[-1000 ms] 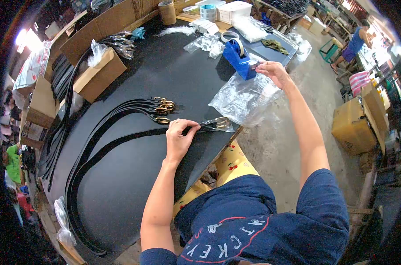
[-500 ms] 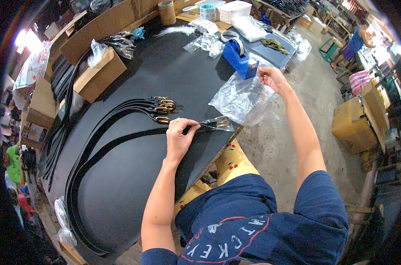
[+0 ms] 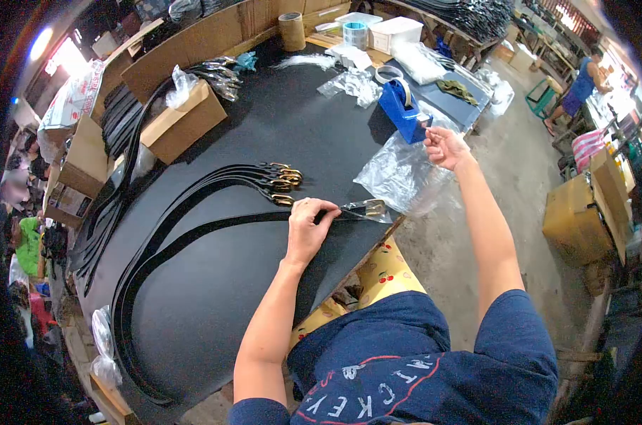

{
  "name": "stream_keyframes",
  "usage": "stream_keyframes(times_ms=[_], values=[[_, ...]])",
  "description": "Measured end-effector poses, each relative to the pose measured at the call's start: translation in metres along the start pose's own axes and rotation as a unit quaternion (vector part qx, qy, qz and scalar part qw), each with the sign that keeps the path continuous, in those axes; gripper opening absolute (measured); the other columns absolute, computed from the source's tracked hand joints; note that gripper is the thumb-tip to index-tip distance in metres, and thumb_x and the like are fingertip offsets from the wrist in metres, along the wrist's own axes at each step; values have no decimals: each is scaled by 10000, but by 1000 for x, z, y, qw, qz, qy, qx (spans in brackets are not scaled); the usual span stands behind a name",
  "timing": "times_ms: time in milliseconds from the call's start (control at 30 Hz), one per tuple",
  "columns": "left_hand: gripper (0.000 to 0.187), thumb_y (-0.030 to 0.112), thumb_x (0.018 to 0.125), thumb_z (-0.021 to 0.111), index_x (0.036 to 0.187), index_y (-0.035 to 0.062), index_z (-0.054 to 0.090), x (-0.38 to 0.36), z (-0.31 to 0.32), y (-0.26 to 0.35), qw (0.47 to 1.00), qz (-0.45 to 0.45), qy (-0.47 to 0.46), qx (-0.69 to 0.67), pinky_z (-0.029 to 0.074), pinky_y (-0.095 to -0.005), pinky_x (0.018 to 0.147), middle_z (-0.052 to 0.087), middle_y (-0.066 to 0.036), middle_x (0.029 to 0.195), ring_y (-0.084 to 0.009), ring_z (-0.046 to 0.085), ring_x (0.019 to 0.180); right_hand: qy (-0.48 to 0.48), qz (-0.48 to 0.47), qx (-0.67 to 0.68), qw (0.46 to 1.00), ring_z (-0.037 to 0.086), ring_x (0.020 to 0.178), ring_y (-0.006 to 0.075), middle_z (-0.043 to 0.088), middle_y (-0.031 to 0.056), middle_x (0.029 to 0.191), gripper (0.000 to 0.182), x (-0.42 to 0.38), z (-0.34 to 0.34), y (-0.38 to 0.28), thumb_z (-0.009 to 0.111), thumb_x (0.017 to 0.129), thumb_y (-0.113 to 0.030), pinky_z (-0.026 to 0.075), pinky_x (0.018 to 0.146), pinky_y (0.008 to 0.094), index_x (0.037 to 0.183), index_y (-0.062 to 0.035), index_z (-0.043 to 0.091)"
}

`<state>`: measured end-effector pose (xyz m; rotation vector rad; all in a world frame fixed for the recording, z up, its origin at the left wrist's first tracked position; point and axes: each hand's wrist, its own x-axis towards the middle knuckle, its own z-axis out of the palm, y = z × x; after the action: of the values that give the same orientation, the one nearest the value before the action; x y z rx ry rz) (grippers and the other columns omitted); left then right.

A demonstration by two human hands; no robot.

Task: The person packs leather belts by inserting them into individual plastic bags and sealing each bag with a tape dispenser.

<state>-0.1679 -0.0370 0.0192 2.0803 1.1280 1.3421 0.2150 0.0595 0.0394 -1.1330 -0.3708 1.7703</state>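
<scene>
From my remote seat I see black belts fanned across the left of the black table, their brass buckles bunched mid-table, and the nearest belt curving to the near edge. The first risk I judge is there: that near belt's buckle end lies in a small clear sleeve right at the table's near right edge, and a loose press could let it slide out or off the edge.

My left hand rests palm down on that belt just left of the sleeve, forearm coming up from the near side, fingers curled together and thumb and forefinger pinching strap and sleeve mouth against the table.

Further right, a stack of clear plastic bags overhangs the table edge; I think an elbow brush could drag it to the floor.

My right hand is raised above those bags, arm stretched far and right, fingers folded into a loose fist, apparently pinching a short strip of clear tape, though the strip is too faint for me to be sure. The blue tape dispenser sits just beyond it. Tape in the air could fold on itself or catch the bags before reaching the sleeve.
</scene>
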Motion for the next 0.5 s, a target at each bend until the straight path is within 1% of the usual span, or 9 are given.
stream_keyframes(times_ms=[33, 100, 167, 200, 233, 300, 333, 367, 500], values=[[113, 60, 721, 749, 795, 70, 664, 0, 0, -1, 1000, 2, -7, 6, 432, -342, 764, 648, -55, 770, -237, 596, 766, 26, 1, -8, 1000, 392, 452, 105, 558, 33, 671, 133, -3, 2, -1, 630, 843, -221, 282, 381, 206, 805, -94, 624], [114, 60, 721, 748, 797, 71, 663, 1, 0, -1, 1000, 6, -12, 13, 431, -340, 771, 651, -54, 774, -235, 600, 773, 5, 1, -28, 1000, 409, 461, 112, 561, 33, 672, 142, 3, -5, 3, 622, 844, -226, 305, 389, 217, 798, -91, 623], [117, 72, 716, 764, 799, 77, 682, 1, -1, -1, 1000, 16, -6, 18, 464, -332, 744, 665, -60, 783, -232, 609, 770, 23, 6, 15, 1000, 423, 474, 118, 552, 27, 681, 142, 4, -7, 13, 616, 839, -226, 325, 400, 228, 797, -90, 621], [110, 73, 717, 762, 794, 79, 682, 0, 1, -3, 1000, 18, -7, 18, 466, -341, 743, 667, -59, 792, -235, 613, 782, 55, -19, 11, 998, 433, 485, 120, 533, 17, 691, 142, -3, -2, 17, 619, 835, -229, 329, 408, 232, 812, -89, 614], [110, 73, 717, 762, 794, 79, 682, 0, 1, -4, 1000, 12, -8, 22, 466, -341, 743, 667, -59, 792, -235, 613, 782, 53, -11, 11, 998, 433, 485, 120, 533, 17, 691, 142, -15, 7, 23, 619, 835, -229, 329, 408, 232, 812, -89, 614], [112, 74, 718, 762, 790, 78, 677, 0, 4, -9, 998, 50, 12, 29, 467, -352, 745, 666, -62, 805, -239, 616, 788, 105, -145, -33, 983, 431, 485, 118, 516, 9, 696, 148, -39, 24, 39, 625, 835, -240, 326, 413, 228, 829, -93, 605], [114, 75, 720, 761, 790, 77, 672, 1, 4, -11, 997, 62, 26, 44, 468, -355, 748, 665, -62, 809, -243, 617, 792, 101, -160, -34, 981, 403, 460, 88, 516, 3, 705, 148, -51, 36, 50, 626, 843, -239, 272, 377, 205, 861, -97, 587], [116, 76, 722, 760, 790, 76, 667, 3, 5, -12, 995, 73, 35, 57, 470, -358, 752, 664, -63, 813, -246, 619, 796, 40, -144, -46, 988, 400, 444, 75, 514, -11, 702, 154, -64, 46, 61, 626, 860, -249, 263, 369, 205, 876, -101, 585], [125, 63, 721, 755, 787, 66, 650, 1, 7, -10, 995, 67, 52, 57, 474, -350, 733, 652, -72, 794, -250, 617, 793, -6, -59, -87, 995, 349, 384, 54, 464, -51, 597, 178, -113, 109, 122, 637, 876, -251, 233, 346, 219, 861, -79, 591]])
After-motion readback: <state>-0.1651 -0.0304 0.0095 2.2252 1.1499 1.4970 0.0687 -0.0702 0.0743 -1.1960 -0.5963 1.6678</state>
